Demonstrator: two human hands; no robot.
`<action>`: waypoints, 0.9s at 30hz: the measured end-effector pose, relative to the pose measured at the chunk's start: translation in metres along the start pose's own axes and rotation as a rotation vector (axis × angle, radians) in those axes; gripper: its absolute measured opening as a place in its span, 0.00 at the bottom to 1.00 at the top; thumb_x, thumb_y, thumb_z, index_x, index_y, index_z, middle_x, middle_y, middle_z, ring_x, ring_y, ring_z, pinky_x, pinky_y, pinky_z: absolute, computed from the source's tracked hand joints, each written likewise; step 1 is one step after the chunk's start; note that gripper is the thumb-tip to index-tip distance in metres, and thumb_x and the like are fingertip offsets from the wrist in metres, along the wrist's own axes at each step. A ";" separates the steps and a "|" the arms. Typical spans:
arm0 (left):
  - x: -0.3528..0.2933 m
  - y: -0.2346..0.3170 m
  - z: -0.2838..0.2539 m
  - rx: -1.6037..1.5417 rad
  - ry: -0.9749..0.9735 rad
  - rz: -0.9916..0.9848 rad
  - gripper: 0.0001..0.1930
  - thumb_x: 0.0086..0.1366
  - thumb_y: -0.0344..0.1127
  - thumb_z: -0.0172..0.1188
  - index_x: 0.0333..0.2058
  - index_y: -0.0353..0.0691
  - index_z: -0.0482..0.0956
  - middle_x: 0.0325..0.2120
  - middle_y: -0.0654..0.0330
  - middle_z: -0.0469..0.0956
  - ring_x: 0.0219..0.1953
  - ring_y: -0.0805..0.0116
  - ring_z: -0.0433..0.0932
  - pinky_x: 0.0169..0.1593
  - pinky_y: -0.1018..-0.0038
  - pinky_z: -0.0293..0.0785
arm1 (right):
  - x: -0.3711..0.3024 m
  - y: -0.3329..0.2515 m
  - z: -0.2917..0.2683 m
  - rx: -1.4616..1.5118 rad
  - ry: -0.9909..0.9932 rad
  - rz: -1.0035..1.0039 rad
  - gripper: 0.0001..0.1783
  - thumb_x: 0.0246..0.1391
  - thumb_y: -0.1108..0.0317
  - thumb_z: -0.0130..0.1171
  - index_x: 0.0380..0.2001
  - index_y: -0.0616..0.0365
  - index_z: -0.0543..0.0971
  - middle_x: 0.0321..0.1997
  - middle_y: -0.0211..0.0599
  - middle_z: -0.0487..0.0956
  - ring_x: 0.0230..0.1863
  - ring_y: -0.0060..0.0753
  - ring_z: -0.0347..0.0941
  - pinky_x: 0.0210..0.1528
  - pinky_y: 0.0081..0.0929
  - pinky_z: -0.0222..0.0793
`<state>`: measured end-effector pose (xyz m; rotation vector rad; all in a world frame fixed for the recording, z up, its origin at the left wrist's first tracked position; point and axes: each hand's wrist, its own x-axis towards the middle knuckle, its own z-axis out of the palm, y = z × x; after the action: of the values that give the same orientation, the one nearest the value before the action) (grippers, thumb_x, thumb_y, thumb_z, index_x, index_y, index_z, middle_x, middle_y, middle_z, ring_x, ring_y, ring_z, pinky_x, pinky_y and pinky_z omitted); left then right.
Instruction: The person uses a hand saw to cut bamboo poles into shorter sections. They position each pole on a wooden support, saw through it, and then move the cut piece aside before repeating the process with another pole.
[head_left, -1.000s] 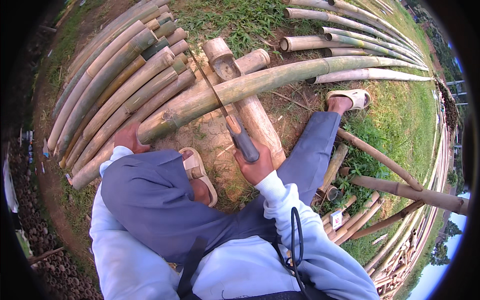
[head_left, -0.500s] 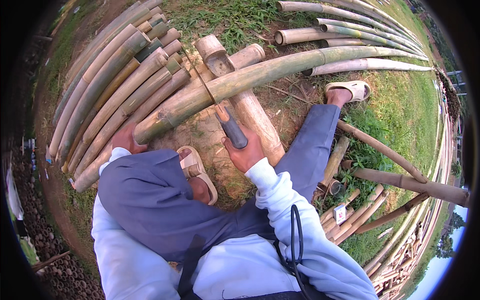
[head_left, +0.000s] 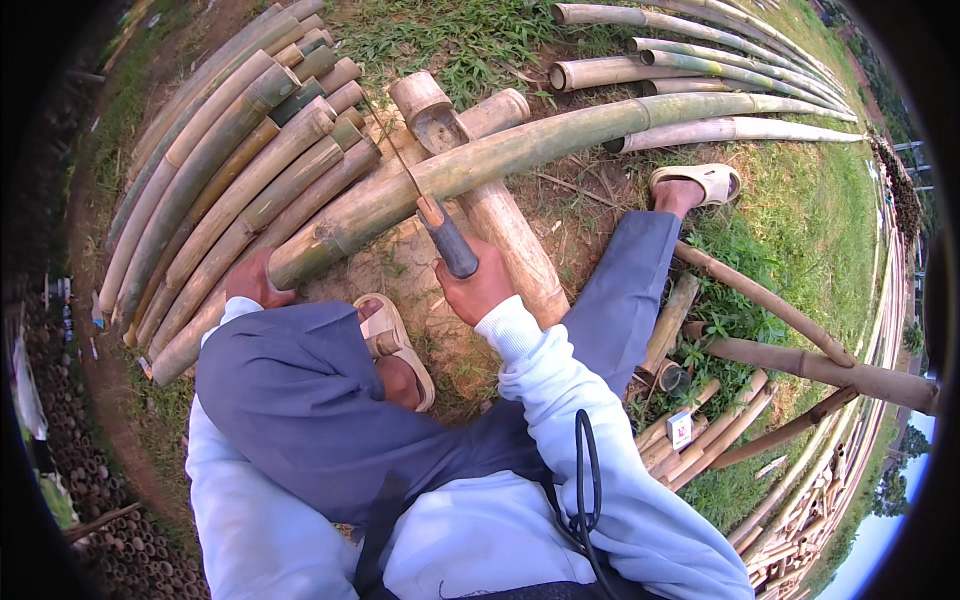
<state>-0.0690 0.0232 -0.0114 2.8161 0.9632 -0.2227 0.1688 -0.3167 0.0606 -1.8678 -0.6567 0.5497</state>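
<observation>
A long green-tan bamboo pole (head_left: 480, 163) slants across the front of me, resting on a thicker bamboo support (head_left: 515, 250). My left hand (head_left: 256, 280) is closed around the pole's near left end, its fingers partly hidden behind it. In my right hand (head_left: 478, 287) is the dark grip of a handsaw (head_left: 446, 236), its fingers wrapped round it. The saw's thin blade (head_left: 395, 146) lies across the pole, left of the support. Whether its teeth have cut into the bamboo is too small to tell.
Cut bamboo lengths (head_left: 225, 170) lie stacked at the left. Long poles (head_left: 720, 55) spread over the grass at the far right. A bamboo frame (head_left: 790, 350) stands at the right, near a small white box (head_left: 679, 430). My sandalled feet (head_left: 395, 345) flank the support.
My right hand and the saw have shifted slightly left and up along the blade's line. The left hand and the bamboo pole look nearly unmoved.
</observation>
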 end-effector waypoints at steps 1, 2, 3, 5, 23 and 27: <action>-0.002 -0.003 -0.001 -0.003 0.009 0.024 0.44 0.40 0.49 0.77 0.59 0.43 0.73 0.50 0.45 0.81 0.52 0.43 0.79 0.55 0.55 0.77 | 0.000 0.000 0.002 0.001 -0.007 0.005 0.08 0.54 0.73 0.64 0.35 0.63 0.77 0.27 0.55 0.78 0.31 0.59 0.78 0.36 0.40 0.72; -0.008 -0.009 0.002 -0.013 0.015 0.033 0.44 0.40 0.49 0.77 0.59 0.43 0.73 0.50 0.45 0.81 0.52 0.43 0.79 0.55 0.55 0.77 | -0.020 0.009 -0.001 0.015 -0.040 0.015 0.10 0.55 0.73 0.65 0.39 0.63 0.78 0.28 0.47 0.78 0.30 0.43 0.74 0.36 0.34 0.71; -0.010 -0.012 0.004 -0.007 0.021 0.034 0.44 0.40 0.48 0.77 0.58 0.42 0.73 0.50 0.45 0.81 0.52 0.43 0.79 0.55 0.55 0.77 | -0.050 0.021 -0.013 0.022 -0.079 0.017 0.12 0.57 0.73 0.67 0.42 0.64 0.79 0.28 0.40 0.78 0.28 0.27 0.71 0.36 0.29 0.70; -0.022 -0.009 0.005 0.010 0.024 0.037 0.44 0.39 0.47 0.78 0.58 0.41 0.73 0.49 0.44 0.81 0.52 0.42 0.79 0.55 0.55 0.77 | -0.107 -0.001 -0.047 -0.015 -0.120 0.140 0.12 0.57 0.75 0.65 0.44 0.63 0.80 0.29 0.37 0.79 0.31 0.19 0.73 0.36 0.25 0.70; -0.020 -0.003 0.004 -0.023 -0.017 0.015 0.43 0.40 0.46 0.78 0.57 0.40 0.74 0.53 0.46 0.79 0.54 0.45 0.78 0.58 0.56 0.75 | -0.152 -0.022 -0.066 -0.041 -0.055 0.141 0.14 0.52 0.75 0.66 0.44 0.61 0.80 0.27 0.50 0.79 0.29 0.51 0.82 0.35 0.34 0.74; -0.017 -0.014 0.022 -0.072 0.041 0.047 0.44 0.39 0.47 0.78 0.58 0.40 0.73 0.53 0.46 0.79 0.55 0.45 0.78 0.58 0.57 0.76 | -0.087 -0.003 -0.041 -0.041 -0.052 0.100 0.13 0.50 0.76 0.65 0.41 0.62 0.80 0.27 0.52 0.79 0.30 0.54 0.81 0.34 0.36 0.74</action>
<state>-0.0931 0.0198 -0.0315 2.7843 0.8934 -0.1226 0.1299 -0.4009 0.0846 -1.9381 -0.6154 0.6556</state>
